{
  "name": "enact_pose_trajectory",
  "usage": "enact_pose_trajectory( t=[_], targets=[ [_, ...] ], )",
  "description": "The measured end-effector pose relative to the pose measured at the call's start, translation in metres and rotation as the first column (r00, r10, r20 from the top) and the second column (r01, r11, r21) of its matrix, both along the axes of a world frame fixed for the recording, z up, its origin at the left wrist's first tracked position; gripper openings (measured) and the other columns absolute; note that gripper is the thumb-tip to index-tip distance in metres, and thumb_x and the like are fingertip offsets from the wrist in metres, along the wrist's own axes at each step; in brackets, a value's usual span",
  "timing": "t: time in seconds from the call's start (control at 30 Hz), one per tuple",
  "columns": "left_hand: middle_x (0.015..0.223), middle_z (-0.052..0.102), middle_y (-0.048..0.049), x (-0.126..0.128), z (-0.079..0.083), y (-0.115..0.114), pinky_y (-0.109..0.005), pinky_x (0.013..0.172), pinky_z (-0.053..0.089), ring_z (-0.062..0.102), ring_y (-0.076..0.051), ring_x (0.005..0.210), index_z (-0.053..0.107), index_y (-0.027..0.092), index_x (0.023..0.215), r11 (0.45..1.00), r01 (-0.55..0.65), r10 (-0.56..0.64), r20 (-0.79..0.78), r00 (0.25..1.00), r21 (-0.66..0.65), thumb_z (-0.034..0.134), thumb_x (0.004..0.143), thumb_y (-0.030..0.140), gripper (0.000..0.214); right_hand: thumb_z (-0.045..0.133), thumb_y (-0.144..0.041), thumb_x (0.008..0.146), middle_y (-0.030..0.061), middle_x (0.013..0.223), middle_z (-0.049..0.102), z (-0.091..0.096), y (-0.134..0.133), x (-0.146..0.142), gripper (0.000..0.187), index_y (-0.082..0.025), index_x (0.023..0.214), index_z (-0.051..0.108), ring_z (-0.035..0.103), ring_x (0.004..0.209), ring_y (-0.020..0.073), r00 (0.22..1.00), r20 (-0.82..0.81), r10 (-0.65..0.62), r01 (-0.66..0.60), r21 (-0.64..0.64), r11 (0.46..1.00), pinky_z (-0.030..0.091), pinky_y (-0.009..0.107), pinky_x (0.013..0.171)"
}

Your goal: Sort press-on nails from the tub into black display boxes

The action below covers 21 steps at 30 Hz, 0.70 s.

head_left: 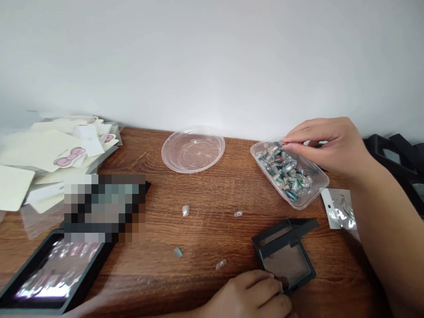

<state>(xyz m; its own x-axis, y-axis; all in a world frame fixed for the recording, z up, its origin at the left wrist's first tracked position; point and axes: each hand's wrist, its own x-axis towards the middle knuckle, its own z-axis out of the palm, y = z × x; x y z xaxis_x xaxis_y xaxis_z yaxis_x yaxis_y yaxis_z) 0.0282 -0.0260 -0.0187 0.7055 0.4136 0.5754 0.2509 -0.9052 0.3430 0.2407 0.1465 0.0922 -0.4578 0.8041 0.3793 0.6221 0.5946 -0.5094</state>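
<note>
My right hand point(327, 143) reaches over a clear plastic tub point(318, 187), its thumb and forefinger pinched together on a small press-on nail at the tub's far end. Inside the tub lies a heap of press-on nails point(286, 170), greenish, silvery and clear. At the front, my left hand point(253, 293) has its fingers curled on the near edge of a small black case point(308, 269) with a clear window. The case's lid point(281, 236) stands tilted up. Left of it, several loose nails lie on the wood, among them a shiny one point(185, 210) and a grey-green one point(178, 252).
A clear round lid point(194, 150) lies near the wall. Cream cards in clear sleeves point(43, 145) pile up at the left, behind a long black case point(56, 274) holding nails. A small clear bag point(341, 210) and more black cases point(394, 154) are at the right.
</note>
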Motion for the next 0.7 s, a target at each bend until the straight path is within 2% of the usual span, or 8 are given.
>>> enact_pose_trajectory(
  t=[0.17, 0.3, 0.37, 0.47, 0.53, 0.7],
  targets=[
    [0.082, 0.071, 0.0066, 0.003, -0.001, -0.003, -0.023, 0.078, 0.054, 0.066, -0.01, 0.083, 0.066, 0.019, 0.088, 0.999, 0.011, -0.011, 0.008, 1.0, -0.037, 0.045, 0.106, 0.021, 0.028, 0.076, -0.026, 0.084, -0.0017, 0.089, 0.078, 0.022, -0.028, -0.008, 0.006, -0.03, 0.082, 0.08, 0.072, 0.078, 0.017, 0.989, -0.119, 0.083, -0.082, 0.014, 0.997, 0.058, 0.032, 0.066],
    [0.085, 0.073, 0.0054, 0.001, 0.002, -0.003, -0.028, 0.069, 0.051, 0.066, -0.013, 0.078, 0.065, 0.019, 0.092, 0.996, 0.054, -0.056, -0.025, 0.998, -0.072, 0.048, 0.104, 0.02, 0.021, 0.075, -0.015, 0.084, -0.0022, 0.085, 0.079, 0.033, -0.058, -0.015, 0.016, -0.031, 0.086, 0.079, 0.074, 0.082, 0.0162, 0.949, -0.22, 0.227, -0.217, 0.069, 0.974, 0.062, 0.031, 0.073],
    [0.09, 0.073, 0.0052, 0.0, 0.004, -0.001, -0.029, 0.069, 0.05, 0.066, -0.013, 0.08, 0.065, 0.019, 0.096, 0.991, 0.088, -0.095, -0.066, 0.993, -0.103, 0.051, 0.103, 0.019, 0.015, 0.074, -0.01, 0.084, -0.0023, 0.083, 0.079, 0.036, -0.071, -0.018, 0.022, -0.03, 0.092, 0.079, 0.075, 0.079, 0.0145, 0.926, -0.273, 0.261, -0.252, 0.069, 0.965, 0.062, 0.027, 0.071],
    [0.098, 0.074, 0.005, -0.002, 0.006, 0.001, -0.03, 0.074, 0.051, 0.067, -0.015, 0.087, 0.063, 0.019, 0.103, 0.978, 0.127, -0.146, -0.11, 0.983, -0.166, 0.056, 0.1, 0.02, 0.008, 0.074, -0.009, 0.084, -0.0013, 0.085, 0.08, 0.04, -0.086, -0.02, 0.022, -0.026, 0.096, 0.077, 0.076, 0.075, 0.0137, 0.903, -0.298, 0.31, -0.32, 0.018, 0.947, 0.063, 0.024, 0.065],
    [0.101, 0.074, 0.0048, -0.003, 0.006, 0.001, -0.032, 0.075, 0.051, 0.067, -0.016, 0.089, 0.062, 0.02, 0.106, 0.968, 0.145, -0.172, -0.12, 0.978, -0.206, 0.056, 0.098, 0.021, 0.01, 0.076, -0.011, 0.083, -0.0008, 0.087, 0.08, 0.044, -0.094, -0.02, 0.018, -0.025, 0.095, 0.076, 0.077, 0.076, 0.0143, 0.902, -0.266, 0.34, -0.36, -0.028, 0.933, 0.064, 0.024, 0.067],
    [0.101, 0.073, 0.0032, -0.003, 0.005, 0.002, -0.032, 0.076, 0.051, 0.067, -0.017, 0.089, 0.061, 0.02, 0.107, 0.965, 0.154, -0.174, -0.082, 0.981, -0.211, 0.043, 0.103, 0.021, 0.019, 0.073, -0.011, 0.086, 0.0004, 0.085, 0.08, 0.045, -0.111, -0.013, 0.014, -0.022, 0.094, 0.072, 0.077, 0.077, 0.0146, 0.899, -0.287, 0.331, -0.383, -0.146, 0.912, 0.064, 0.025, 0.07]
  ],
)
